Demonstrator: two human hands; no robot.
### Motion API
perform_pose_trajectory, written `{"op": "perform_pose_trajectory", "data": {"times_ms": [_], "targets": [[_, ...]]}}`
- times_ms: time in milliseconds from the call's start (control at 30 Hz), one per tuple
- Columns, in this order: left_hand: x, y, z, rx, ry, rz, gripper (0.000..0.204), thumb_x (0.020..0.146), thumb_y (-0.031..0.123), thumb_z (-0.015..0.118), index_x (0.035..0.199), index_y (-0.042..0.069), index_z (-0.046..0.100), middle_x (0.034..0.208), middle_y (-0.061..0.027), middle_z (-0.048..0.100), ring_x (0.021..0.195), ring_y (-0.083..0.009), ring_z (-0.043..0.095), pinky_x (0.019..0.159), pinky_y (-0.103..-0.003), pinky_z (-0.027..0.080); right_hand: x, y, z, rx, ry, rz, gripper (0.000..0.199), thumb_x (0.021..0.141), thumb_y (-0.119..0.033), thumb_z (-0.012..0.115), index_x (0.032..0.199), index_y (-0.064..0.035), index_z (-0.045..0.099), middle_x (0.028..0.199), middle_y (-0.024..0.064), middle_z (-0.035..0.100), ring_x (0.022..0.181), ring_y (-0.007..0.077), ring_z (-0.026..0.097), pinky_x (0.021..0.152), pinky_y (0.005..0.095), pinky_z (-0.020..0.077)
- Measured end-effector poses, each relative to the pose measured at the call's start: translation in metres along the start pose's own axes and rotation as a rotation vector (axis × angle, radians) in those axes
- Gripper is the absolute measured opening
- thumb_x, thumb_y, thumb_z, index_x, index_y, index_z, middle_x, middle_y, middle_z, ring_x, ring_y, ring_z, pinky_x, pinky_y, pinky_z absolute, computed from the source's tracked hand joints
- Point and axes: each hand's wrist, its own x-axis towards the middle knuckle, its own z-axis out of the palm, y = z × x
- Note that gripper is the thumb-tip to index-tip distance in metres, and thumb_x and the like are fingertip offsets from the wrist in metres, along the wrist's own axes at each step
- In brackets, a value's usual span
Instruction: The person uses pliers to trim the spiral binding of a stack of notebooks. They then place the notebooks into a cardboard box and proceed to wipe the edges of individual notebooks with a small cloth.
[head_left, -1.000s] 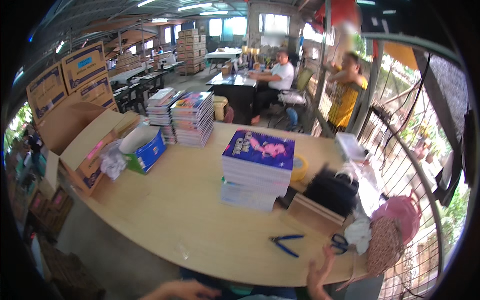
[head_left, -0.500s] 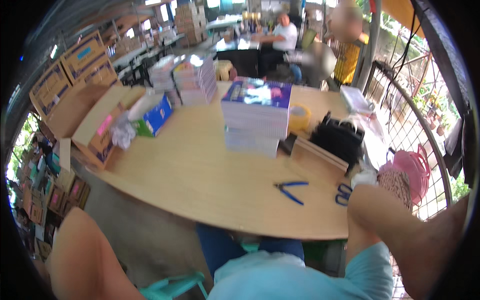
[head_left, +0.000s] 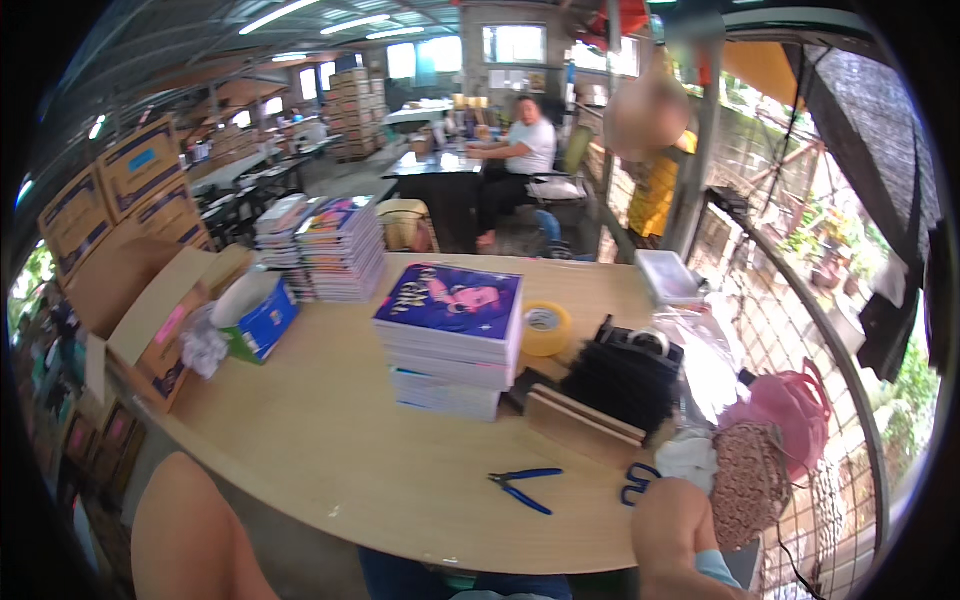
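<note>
Neither of my hands shows; only my bent bare arms come in. My left arm (head_left: 195,530) rises at the lower left, beside the table's near edge. My right arm (head_left: 672,530), its elbow over the table's near right corner, is next to scissors (head_left: 640,484) with dark blue handles. Blue-handled nippers (head_left: 524,488) lie with their handles spread on the wooden table (head_left: 330,430). Beyond them stands a stack of books (head_left: 450,330) with a purple illustrated cover on top. A roll of yellow tape (head_left: 546,328) lies right of the stack.
At right are a black bristly bundle (head_left: 625,380), a wooden strip (head_left: 585,424), a clear plastic box (head_left: 668,277) and a pink bag (head_left: 785,415). More books (head_left: 340,250), a blue-green box (head_left: 258,315) and an open carton (head_left: 150,310) stand left. A person (head_left: 528,140) sits behind.
The view has tilted up, so the table and its things sit lower and further left in the picture. My right arm has dropped lower in view. The books and tools stay in place on the table.
</note>
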Motion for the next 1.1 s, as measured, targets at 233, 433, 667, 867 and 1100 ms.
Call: {"op": "perform_pose_trajectory", "data": {"times_ms": [233,433,667,867,1100], "targets": [[0.039,-0.001,-0.001,-0.091,-0.003,0.073,0.05,0.087,0.032,0.054,0.128,0.003,0.056,0.125,-0.0212,0.059,0.105,-0.034,0.061,0.09,-0.05,0.044,-0.016,0.014,-0.017,-0.16,0.178,-0.071,0.05,0.092,-0.04,0.054,0.138,-0.0205,0.051,0.145,0.0022,0.046,0.145,0.0254,0.024,0.116,0.0624,0.0158],[0.042,0.003,0.017,-0.152,0.054,0.185,0.052,0.088,0.037,0.052,0.128,0.003,0.057,0.124,-0.0222,0.06,0.105,-0.0362,0.061,0.092,-0.053,0.043,0.021,0.008,-0.011,-0.559,0.115,0.068,0.056,0.088,-0.046,0.06,0.138,-0.0222,0.051,0.151,0.0038,0.036,0.14,0.0295,0.026,0.111,0.0571,0.0184],[0.04,0.001,0.065,-0.349,0.128,0.521,0.055,0.089,0.043,0.049,0.127,0.003,0.057,0.123,-0.0233,0.06,0.104,-0.0388,0.062,0.093,-0.056,0.041,0.067,-0.017,-0.01,-0.389,-0.064,0.019,0.047,0.088,-0.033,0.064,0.133,-0.0204,0.056,0.153,0.0052,0.033,0.129,0.0277,0.039,0.1,0.0475,0.0339],[0.036,0.036,0.116,-0.712,0.056,0.947,0.059,0.091,0.048,0.046,0.127,0.003,0.057,0.122,-0.0243,0.061,0.104,-0.041,0.062,0.094,-0.058,0.04,0.054,-0.021,0.007,-0.324,0.053,0.194,0.036,0.086,-0.042,0.063,0.118,-0.0266,0.065,0.144,0.0069,0.038,0.111,0.0265,0.053,0.091,0.0416,0.0452],[0.023,0.085,0.165,-1.188,-0.219,1.356,0.064,0.092,0.054,0.044,0.126,0.003,0.057,0.121,-0.0254,0.061,0.103,-0.0436,0.062,0.096,-0.061,0.038,-0.092,-0.035,0.034,-0.748,-0.011,1.305,0.042,0.089,-0.044,0.059,0.109,-0.0094,0.071,0.13,0.0201,0.051,0.105,0.026,0.056,0.081,0.0409,0.051]]}}
